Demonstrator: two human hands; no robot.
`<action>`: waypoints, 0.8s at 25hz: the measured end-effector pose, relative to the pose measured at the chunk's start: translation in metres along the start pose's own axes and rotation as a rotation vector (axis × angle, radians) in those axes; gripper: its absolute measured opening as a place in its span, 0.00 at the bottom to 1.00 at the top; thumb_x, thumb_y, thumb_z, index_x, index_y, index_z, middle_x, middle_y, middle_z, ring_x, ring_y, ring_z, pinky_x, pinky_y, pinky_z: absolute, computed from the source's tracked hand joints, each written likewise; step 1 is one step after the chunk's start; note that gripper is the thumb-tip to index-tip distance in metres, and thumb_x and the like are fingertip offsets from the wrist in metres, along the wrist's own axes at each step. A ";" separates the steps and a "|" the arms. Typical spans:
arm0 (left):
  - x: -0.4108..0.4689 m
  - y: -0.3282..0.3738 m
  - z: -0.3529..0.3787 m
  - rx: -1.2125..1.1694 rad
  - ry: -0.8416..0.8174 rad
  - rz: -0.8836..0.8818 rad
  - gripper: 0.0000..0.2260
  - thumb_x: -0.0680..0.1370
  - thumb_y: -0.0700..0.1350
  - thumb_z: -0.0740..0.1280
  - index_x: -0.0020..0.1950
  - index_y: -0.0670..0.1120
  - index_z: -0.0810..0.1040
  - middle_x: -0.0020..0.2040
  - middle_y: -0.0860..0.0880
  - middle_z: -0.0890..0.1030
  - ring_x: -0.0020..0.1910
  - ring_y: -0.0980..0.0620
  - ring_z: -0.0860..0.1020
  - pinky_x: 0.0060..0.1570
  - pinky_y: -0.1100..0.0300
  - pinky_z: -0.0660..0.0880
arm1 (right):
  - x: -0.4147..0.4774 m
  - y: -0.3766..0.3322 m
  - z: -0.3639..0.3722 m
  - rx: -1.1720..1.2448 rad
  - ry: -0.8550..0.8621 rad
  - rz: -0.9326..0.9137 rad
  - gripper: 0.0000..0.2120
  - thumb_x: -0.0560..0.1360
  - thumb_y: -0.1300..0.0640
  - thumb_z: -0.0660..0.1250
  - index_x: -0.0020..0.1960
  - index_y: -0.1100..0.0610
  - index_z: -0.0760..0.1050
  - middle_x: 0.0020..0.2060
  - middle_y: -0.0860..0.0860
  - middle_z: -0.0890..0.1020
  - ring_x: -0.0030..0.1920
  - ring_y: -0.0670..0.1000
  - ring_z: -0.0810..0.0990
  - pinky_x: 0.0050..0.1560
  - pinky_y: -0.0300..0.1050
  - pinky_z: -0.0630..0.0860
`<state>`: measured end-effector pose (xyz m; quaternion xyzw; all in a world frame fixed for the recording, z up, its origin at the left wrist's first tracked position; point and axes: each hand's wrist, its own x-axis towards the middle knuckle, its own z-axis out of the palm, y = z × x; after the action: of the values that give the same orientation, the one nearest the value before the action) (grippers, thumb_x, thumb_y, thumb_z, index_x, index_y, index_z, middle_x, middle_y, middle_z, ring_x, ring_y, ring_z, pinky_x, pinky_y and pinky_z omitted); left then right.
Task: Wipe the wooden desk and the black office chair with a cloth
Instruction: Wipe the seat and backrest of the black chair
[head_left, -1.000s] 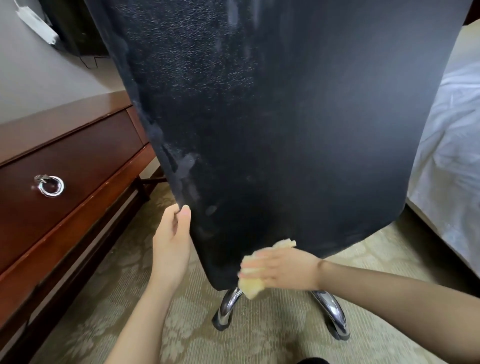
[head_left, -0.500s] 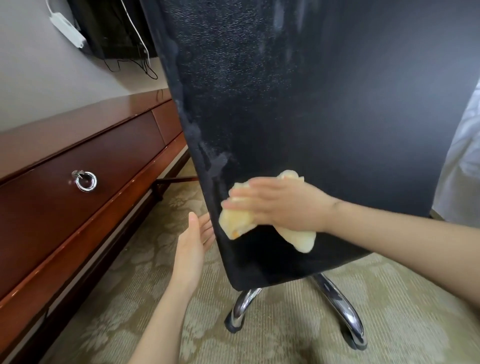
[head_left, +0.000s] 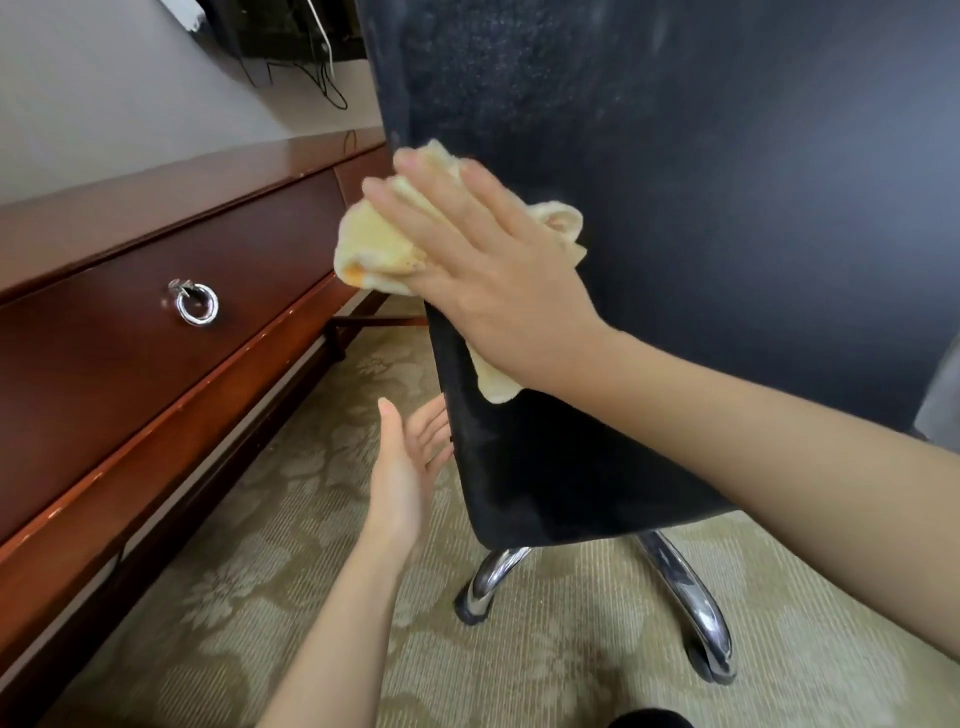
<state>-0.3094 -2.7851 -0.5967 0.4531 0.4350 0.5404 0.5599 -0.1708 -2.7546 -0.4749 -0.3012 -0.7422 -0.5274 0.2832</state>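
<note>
Crumpled pale-yellow cloth (head_left: 379, 249) pinned flat under the right hand (head_left: 493, 270) against the left edge of the black office chair (head_left: 727, 208) backrest, which is upright, dusty and smeared, on chrome legs (head_left: 691, 597); glossy red-brown wooden desk (head_left: 104, 364) just left of it, drawer closed.

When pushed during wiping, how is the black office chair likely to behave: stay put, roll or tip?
It probably rolls or swivels: the black office chair stands on curved chrome legs ending in what look like casters. Its back seems stiff, since the right hand presses the crumpled yellow cloth flat against it without visible give.
</note>
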 end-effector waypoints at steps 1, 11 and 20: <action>0.000 -0.001 -0.001 -0.021 0.005 -0.006 0.29 0.79 0.63 0.40 0.59 0.51 0.76 0.60 0.54 0.80 0.61 0.58 0.76 0.63 0.61 0.67 | -0.013 -0.012 0.006 -0.002 -0.063 -0.050 0.18 0.78 0.61 0.58 0.67 0.58 0.70 0.72 0.57 0.66 0.72 0.60 0.62 0.72 0.57 0.58; -0.016 -0.030 -0.010 0.252 0.147 -0.218 0.25 0.81 0.60 0.43 0.50 0.54 0.79 0.44 0.57 0.84 0.48 0.62 0.80 0.47 0.66 0.73 | -0.161 -0.100 0.041 0.038 -0.456 -0.480 0.23 0.73 0.49 0.66 0.67 0.50 0.72 0.76 0.52 0.56 0.76 0.57 0.49 0.73 0.57 0.37; -0.022 -0.028 0.017 0.422 0.134 -0.110 0.09 0.82 0.54 0.54 0.49 0.60 0.73 0.39 0.71 0.79 0.38 0.80 0.73 0.32 0.83 0.66 | -0.196 -0.126 0.050 0.190 -0.498 -0.508 0.20 0.71 0.48 0.69 0.62 0.47 0.77 0.74 0.50 0.61 0.76 0.52 0.53 0.75 0.53 0.44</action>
<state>-0.2877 -2.8081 -0.6201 0.4987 0.5989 0.4349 0.4510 -0.1415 -2.7694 -0.7109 -0.1988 -0.8853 -0.4200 -0.0191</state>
